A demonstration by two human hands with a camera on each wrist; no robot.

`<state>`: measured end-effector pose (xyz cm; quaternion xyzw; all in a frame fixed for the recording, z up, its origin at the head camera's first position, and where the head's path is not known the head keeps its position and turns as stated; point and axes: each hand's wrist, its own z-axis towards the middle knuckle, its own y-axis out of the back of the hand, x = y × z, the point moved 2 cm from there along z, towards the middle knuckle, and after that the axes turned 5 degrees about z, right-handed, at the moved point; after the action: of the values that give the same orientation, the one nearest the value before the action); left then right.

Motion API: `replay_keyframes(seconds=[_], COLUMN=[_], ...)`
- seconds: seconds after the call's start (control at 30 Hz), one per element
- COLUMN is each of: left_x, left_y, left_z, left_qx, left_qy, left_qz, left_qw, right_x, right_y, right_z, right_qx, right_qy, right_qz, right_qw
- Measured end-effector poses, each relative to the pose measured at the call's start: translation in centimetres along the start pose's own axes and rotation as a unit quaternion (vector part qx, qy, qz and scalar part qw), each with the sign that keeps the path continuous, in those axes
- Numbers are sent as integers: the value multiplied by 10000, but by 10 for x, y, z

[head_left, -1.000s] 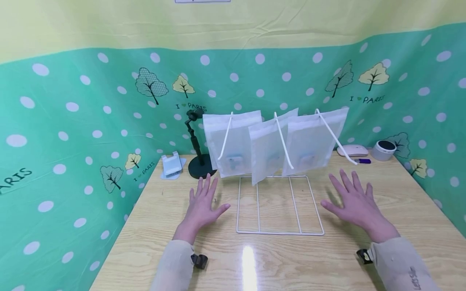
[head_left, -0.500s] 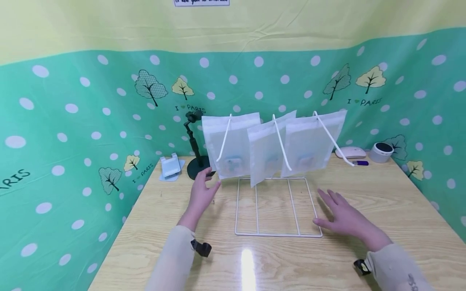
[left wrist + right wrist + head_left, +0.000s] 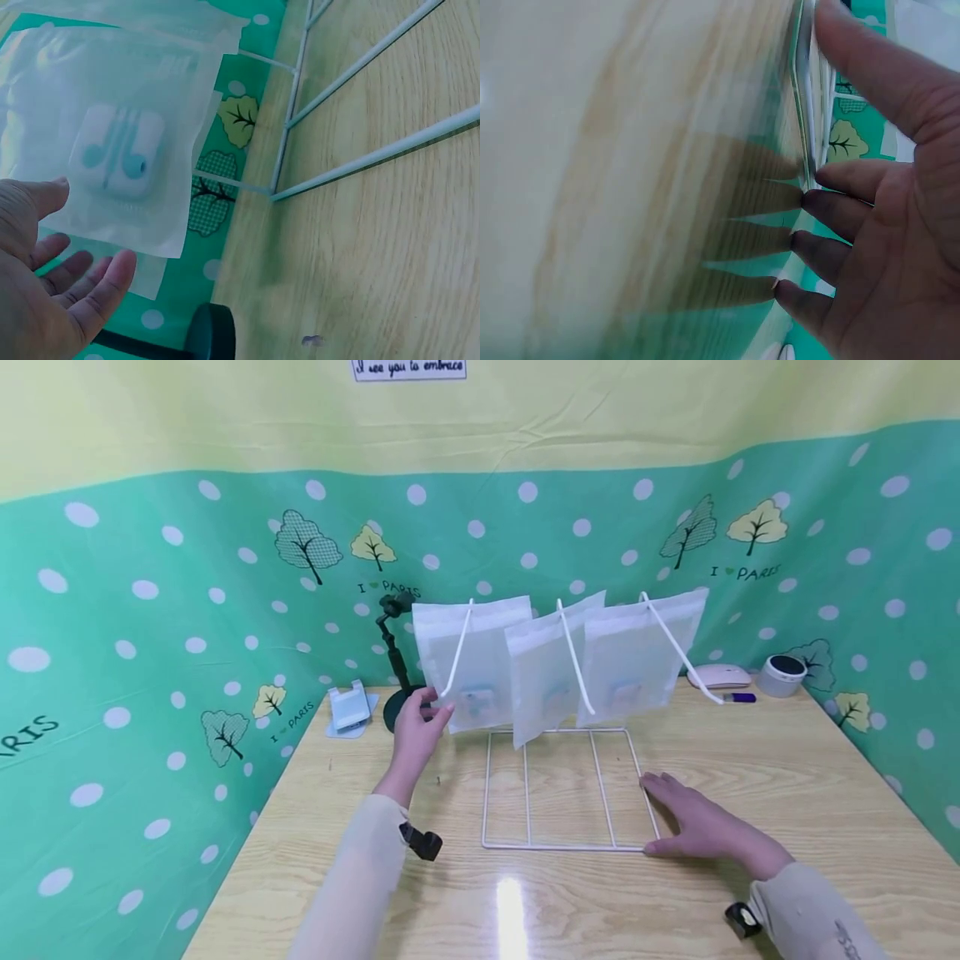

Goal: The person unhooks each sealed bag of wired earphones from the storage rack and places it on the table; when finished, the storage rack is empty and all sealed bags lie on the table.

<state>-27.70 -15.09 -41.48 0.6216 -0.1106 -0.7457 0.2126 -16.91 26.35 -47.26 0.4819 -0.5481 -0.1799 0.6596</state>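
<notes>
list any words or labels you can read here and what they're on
"I see you to embrace": white sign at the top of the wall.
"I PARIS", a small heart between the words: green backdrop, printed by the trees, on the left and on the right.
"ARIS": a cut-off repeat at the backdrop's far left.
Sleeve print: too small to read.

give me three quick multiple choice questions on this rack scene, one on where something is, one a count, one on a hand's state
1. Where does the right hand rest?
A. on the pink mouse
B. at the right side of the wire rack's base
C. on the black stand

2. How many bags hang from the rack?
A. two
B. three
C. five

3. How is the left hand?
A. open beside the left bag
B. a fist on the table
C. gripping the speaker

Answers:
1 B: its fingers lie flat by the base's right rail.
2 B: the left bag, the middle bag and the right bag hang there.
3 A: the left wrist view shows spread fingers holding nothing.
</notes>
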Motion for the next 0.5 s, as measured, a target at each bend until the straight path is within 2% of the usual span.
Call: replay_keyframes(seconds=[0.17, 0.4, 0.5], left_x=[-5, -6, -5], left_y=[-3, -5, -6], left_z=[7, 15, 17], left_qx=[-44, -10, 9], left_qy=[17, 520, 588], left_qz=[-167, -795, -824], left_qw=[9998, 9955, 9949], right_x=[0, 2, 3], right_y=[0, 1, 1], right_z=[0, -1, -2], right_qx=[71, 161, 164], right_qy=[-19, -153, -120], right_qz=[-117, 7, 83], right_qw=[9999, 9998, 9998])
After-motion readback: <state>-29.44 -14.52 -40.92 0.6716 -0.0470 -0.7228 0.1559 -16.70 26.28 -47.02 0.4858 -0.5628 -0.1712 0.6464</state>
